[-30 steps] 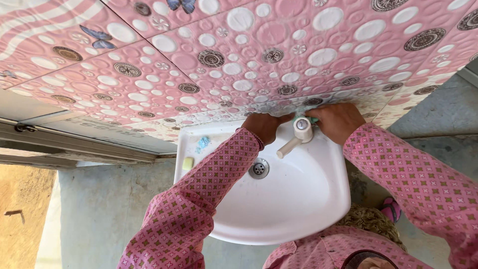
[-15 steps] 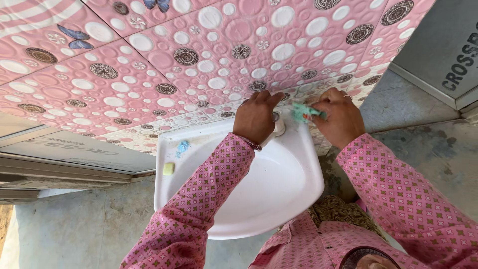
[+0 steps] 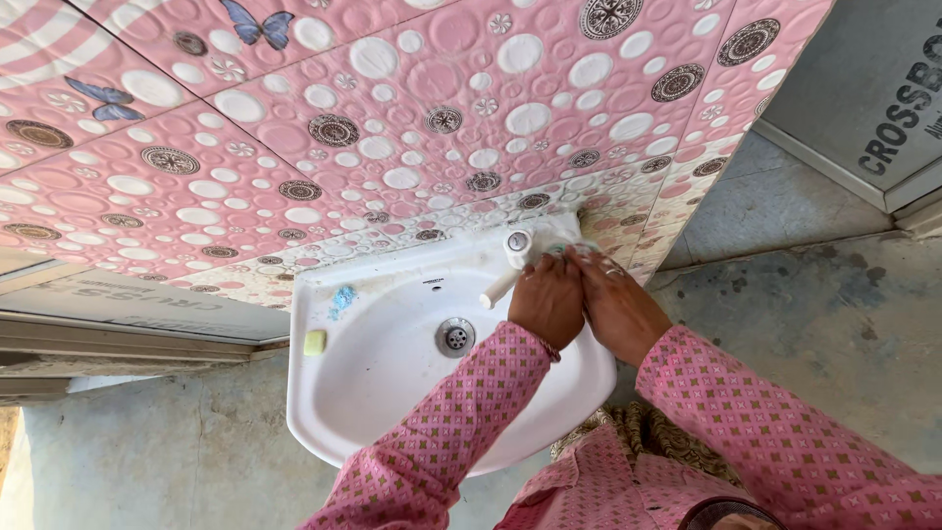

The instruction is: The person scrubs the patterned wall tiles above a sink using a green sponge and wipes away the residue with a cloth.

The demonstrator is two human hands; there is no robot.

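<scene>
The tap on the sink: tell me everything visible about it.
The tap is white, plastic-looking, with a round knob on top and a straight spout angled down over the white sink towards the drain. It stands on the back rim by the pink wall panel. The left hand lies right beside it; contact is unclear.

home washroom: white wall basin (image 3: pixel 392 393), tap (image 3: pixel 512 253), pink patterned wall panels (image 3: pixel 392 108).

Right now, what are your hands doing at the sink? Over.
Left hand and right hand together on the sink rim beside the tap. Green cloth peeking past the fingers. Soap bits on the far ledge, nothing blocking.
</scene>
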